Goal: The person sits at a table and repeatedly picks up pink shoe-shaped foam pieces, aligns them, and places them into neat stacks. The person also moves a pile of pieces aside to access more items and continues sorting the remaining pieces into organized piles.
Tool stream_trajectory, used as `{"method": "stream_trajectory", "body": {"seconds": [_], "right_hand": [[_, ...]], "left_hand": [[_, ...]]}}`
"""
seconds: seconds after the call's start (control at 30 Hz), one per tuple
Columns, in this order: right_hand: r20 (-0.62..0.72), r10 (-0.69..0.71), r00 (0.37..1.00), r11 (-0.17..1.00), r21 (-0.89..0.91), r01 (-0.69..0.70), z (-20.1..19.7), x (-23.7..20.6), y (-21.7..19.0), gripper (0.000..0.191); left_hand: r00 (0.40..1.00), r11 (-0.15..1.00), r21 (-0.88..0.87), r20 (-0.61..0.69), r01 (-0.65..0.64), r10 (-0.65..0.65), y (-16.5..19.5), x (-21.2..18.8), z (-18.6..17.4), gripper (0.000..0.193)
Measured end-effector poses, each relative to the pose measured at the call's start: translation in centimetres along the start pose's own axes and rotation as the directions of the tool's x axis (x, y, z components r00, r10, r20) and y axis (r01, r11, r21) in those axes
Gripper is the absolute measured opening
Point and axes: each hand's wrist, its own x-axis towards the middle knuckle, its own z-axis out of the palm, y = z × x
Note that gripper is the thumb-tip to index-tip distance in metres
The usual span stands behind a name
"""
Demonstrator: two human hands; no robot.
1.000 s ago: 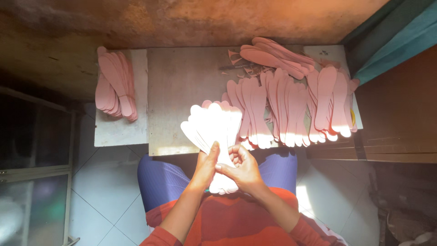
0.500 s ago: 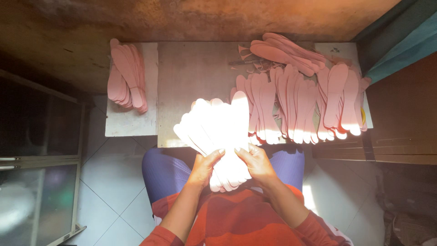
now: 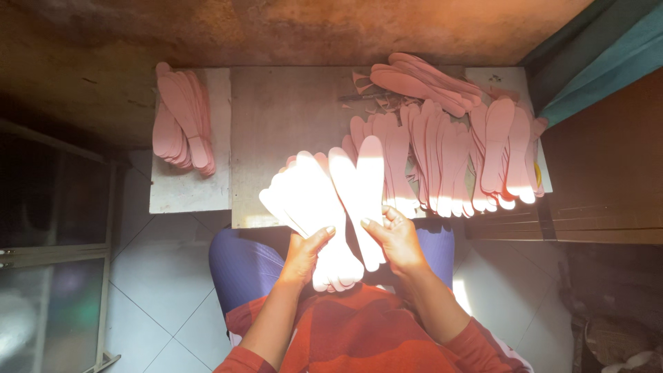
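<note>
Fan of insoles [image 3: 314, 207] now split; both hands' fingers [image 3: 324, 233] closed gripping them

The middle of the worktop [image 3: 290, 131] lies bare from the far wall down to the fanned insoles [image 3: 324, 207] held over its near edge, so a hand could pass there between the small stack of pink insoles [image 3: 181, 121] on the left slab and the wide spread of pink insoles [image 3: 449, 152] on the right. That right spread covers the worktop almost to its right edge. The left hand [image 3: 304, 255] and right hand [image 3: 397, 242] with the fan fill the near edge above the lap.
</note>
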Motion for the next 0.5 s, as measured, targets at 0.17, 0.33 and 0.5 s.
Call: {"method": "stream_trajectory", "body": {"seconds": [0.17,0.33,0.5], "right_hand": [[-0.175,-0.106,0.979,0.992,-0.079,0.094,-2.2,4.6,-2.0,0.028],[-0.272,-0.234,0.934,0.858,-0.509,0.067,-3.6,7.4,-3.6,0.031],[-0.399,-0.270,0.876,0.790,-0.612,-0.036,-4.0,7.9,-3.6,0.041]], "left_hand": [[0.999,1.000,0.007,-0.031,0.019,-0.019,-0.9,0.2,-2.3,0.058],[0.998,0.998,0.006,-0.031,0.063,-0.063,-2.1,0.1,-3.3,0.060],[0.998,0.997,0.050,-0.029,0.057,-0.056,-2.2,0.1,-3.2,0.066]]}}
